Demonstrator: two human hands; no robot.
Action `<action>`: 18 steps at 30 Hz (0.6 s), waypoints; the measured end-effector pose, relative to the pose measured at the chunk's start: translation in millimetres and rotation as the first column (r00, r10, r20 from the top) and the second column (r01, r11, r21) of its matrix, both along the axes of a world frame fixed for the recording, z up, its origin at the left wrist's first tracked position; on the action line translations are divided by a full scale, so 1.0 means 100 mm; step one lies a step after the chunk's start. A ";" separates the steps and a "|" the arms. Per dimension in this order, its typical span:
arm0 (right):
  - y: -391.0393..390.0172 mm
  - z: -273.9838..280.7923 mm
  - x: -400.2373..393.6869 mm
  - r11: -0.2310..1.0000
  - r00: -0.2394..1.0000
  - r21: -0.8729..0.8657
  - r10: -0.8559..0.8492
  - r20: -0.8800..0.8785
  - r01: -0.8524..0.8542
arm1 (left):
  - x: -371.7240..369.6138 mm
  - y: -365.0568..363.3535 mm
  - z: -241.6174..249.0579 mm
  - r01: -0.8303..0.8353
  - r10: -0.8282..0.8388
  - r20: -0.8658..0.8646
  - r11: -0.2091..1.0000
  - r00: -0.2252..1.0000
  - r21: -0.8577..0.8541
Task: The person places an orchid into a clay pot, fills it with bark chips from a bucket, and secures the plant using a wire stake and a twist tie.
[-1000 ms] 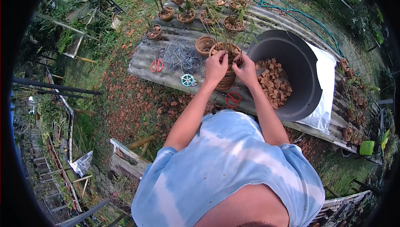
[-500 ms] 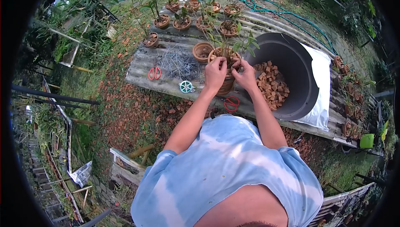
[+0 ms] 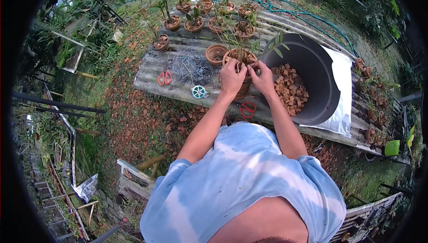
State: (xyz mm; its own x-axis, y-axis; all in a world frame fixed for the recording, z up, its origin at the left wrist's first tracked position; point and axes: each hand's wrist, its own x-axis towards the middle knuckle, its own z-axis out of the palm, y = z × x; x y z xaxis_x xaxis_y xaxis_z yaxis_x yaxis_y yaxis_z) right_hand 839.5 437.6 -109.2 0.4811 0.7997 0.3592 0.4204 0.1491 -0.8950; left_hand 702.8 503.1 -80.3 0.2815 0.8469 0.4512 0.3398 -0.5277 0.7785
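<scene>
A terracotta pot with a leafy, thin-stemmed plant stands at the table's near edge. At the left of its rim is my left hand, thumb and fingers pinched together. My right hand pinches close beside it, at the base of the stems. Whatever lies between the fingertips is too small to make out. An unplanted clay pot sits just behind my left hand. Red-handled scissors lie in front of the planted pot. To the left are a green-and-white reel and a second pair of red-handled scissors.
A large black tub on its side holds brown chunks, with a white sheet beneath. A pile of grey wire-like pieces lies on the corrugated tabletop. Several potted plants stand behind; a green hose runs beyond.
The leafy stem beside the tub has swung to the right. My hands stay pinched at the pot, their fingers shifted slightly closer together.
</scene>
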 end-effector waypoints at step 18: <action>-0.10 0.15 0.02 0.989 0.995 -0.132 0.082 0.062 -0.073 | 0.05 0.05 -0.03 0.012 -0.008 0.029 0.988 1.000 -0.152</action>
